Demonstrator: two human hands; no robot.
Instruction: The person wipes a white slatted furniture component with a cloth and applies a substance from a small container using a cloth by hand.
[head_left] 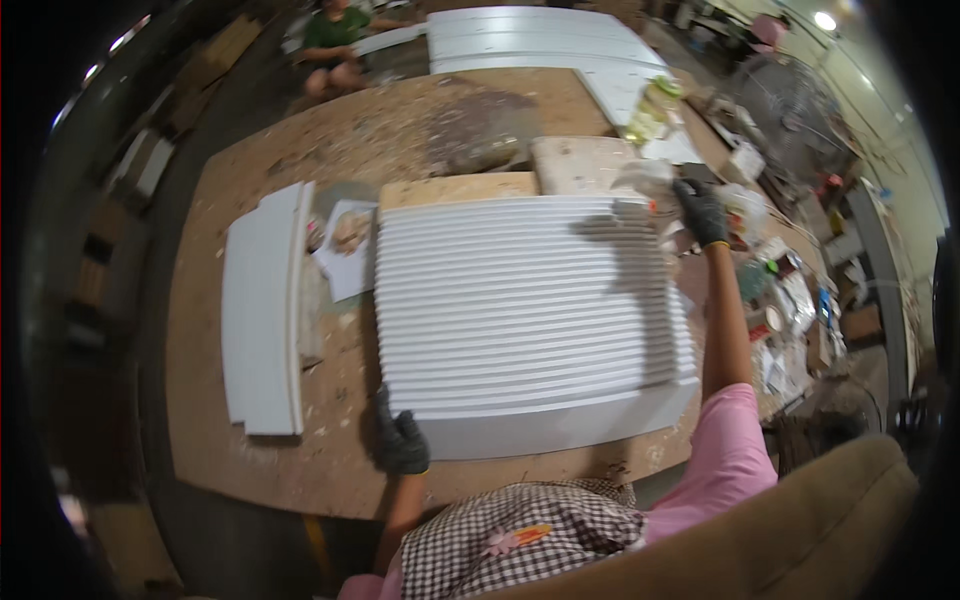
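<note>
A row of long white strips (pixel 520 300) lies side by side on the table in front of me, forming a ribbed block with a smooth front face. At its near left corner is my left hand (pixel 404 442) in a dark grey glove, fingers along the edge and thumb apart. My right hand (pixel 704 212), gloved alike, is raised beyond the far right corner. Its fingers are closed round what looks like a translucent whitish bottle (pixel 648 178) with an orange-red tip, blurred. A shadow of this hand falls across the strips.
White panels (pixel 262 310) are stacked at the left. A wooden board (pixel 460 189) and a pale block (pixel 580 165) stand behind the strips. Clutter and a roll of tape (pixel 765 322) line the right side, near a large fan (pixel 785 115). Another person (pixel 338 40) crouches beyond the table.
</note>
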